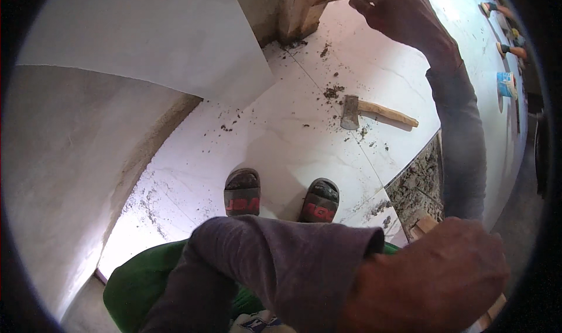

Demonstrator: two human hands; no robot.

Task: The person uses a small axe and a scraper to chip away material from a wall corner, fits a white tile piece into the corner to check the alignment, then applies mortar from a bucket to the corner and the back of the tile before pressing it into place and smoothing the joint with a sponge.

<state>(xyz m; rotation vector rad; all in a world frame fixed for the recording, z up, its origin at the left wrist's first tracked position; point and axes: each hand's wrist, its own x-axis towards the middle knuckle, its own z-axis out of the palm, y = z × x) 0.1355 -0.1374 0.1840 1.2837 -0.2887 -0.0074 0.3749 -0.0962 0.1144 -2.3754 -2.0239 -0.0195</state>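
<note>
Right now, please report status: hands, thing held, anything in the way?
Right hand near post, pinching thin stick. Left hand low, grip hidden. Possible obstacles: axe, dirt on floor.

Steep downward fisheye head view

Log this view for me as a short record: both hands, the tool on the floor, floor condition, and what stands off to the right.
Right hand: the hand grips a thin stick pointing toward the post; contact unclear
Left hand: the hand is at lower right; fingers hidden, grip cannot be told
Tool: wooden-handled axe, lying flat
Floor: pale tiles, scattered dark debris
Far right: blue and white container
</note>
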